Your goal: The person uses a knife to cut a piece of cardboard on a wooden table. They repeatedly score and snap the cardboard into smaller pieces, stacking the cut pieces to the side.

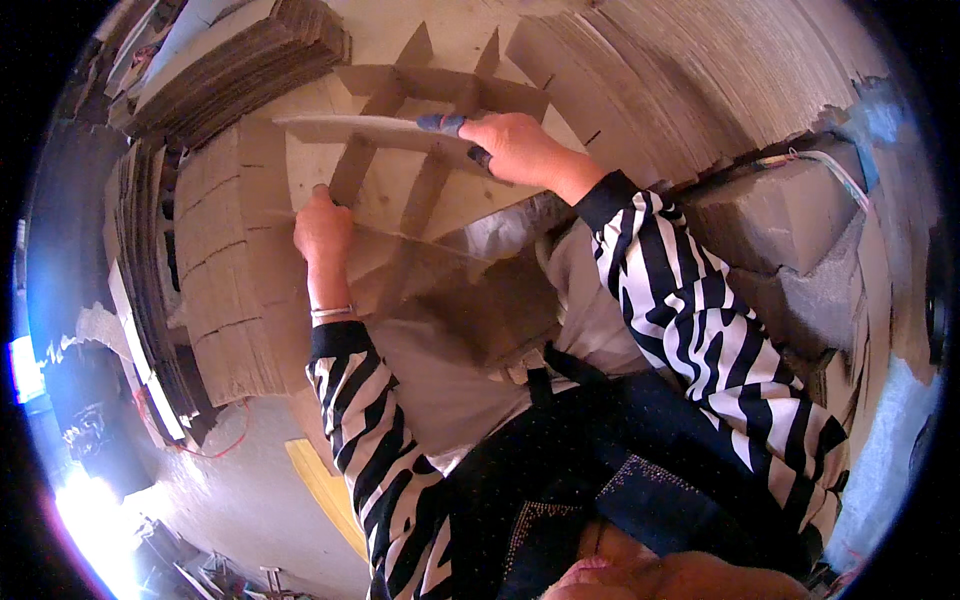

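A lattice of slotted brown cardboard strips (408, 82) stands on edge on a pale wooden board (305, 160) in front of me. My right hand (515, 148), with dark coverings on its fingertips, pinches the right end of a long cardboard strip (350, 128) that crosses the lattice. At the near left of the lattice, my left hand (323, 232) is closed by the ends of the strips and seems to grip one; its fingertips are partly hidden. Two cross strips (425, 185) run from far to near between my hands.
Stacked cardboard sheets (235, 75) lie at the far left, and a slotted stack (225, 270) stands beside my left hand. Large piles of cardboard (690, 75) rise at the far right. A yellow wooden strip (325, 490) lies at the lower left.
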The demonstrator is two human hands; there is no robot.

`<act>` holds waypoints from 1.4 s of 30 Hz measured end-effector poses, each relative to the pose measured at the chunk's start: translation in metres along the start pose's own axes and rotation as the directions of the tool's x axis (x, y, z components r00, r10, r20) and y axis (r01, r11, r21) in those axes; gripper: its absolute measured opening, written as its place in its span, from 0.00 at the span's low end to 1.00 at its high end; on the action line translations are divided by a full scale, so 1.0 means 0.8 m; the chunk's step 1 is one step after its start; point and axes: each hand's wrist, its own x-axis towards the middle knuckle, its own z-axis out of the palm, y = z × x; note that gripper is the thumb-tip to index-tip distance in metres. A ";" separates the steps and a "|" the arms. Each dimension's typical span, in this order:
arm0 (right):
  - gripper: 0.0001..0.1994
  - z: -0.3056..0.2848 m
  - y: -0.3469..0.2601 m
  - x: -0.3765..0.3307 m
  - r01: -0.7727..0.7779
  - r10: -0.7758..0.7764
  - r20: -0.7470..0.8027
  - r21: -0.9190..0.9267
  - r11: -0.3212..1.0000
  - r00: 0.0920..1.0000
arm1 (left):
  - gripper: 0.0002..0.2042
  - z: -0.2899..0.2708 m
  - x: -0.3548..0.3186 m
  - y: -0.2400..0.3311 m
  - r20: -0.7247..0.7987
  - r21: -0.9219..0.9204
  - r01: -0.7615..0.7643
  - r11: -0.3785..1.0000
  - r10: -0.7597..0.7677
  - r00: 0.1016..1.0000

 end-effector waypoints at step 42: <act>0.27 -0.075 0.111 -0.182 -0.455 0.341 -0.306 -0.497 0.739 0.889 | 0.21 -0.224 -0.093 -0.192 -0.742 -0.223 -0.321 0.920 0.054 0.668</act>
